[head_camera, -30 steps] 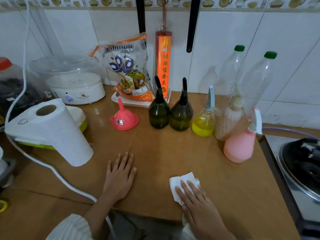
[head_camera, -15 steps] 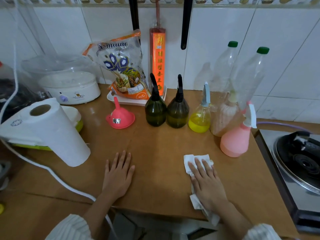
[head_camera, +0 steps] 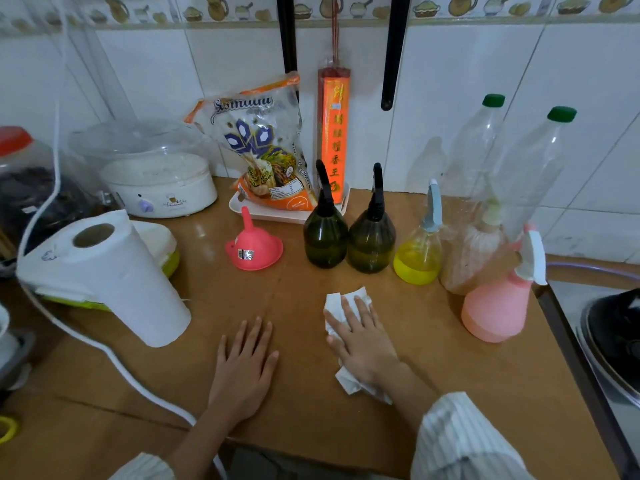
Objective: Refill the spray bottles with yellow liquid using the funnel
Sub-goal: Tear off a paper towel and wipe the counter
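Note:
Two dark green spray bottles (head_camera: 325, 233) (head_camera: 371, 239) stand side by side at the back of the wooden table (head_camera: 433, 368). To their right are a clear spray bottle (head_camera: 419, 258) holding yellow liquid and a pink spray bottle (head_camera: 498, 306). A pink funnel (head_camera: 254, 247) sits upside down left of the green bottles. My left hand (head_camera: 244, 372) lies flat on the table with fingers spread. My right hand (head_camera: 360, 341) presses a crumpled white paper towel (head_camera: 341, 303) flat against the table in front of the bottles.
A paper towel roll (head_camera: 114, 275) leans at the left over a white cord (head_camera: 114, 358). Two tall clear bottles with green caps (head_camera: 533, 168) stand at the back right. A snack bag (head_camera: 263, 150), a white steamer (head_camera: 156, 178) and a stove (head_camera: 616, 334) border the table.
My right hand has slid the paper towel forward and to the left across the table, toward the bottles. My left hand has stayed flat in place.

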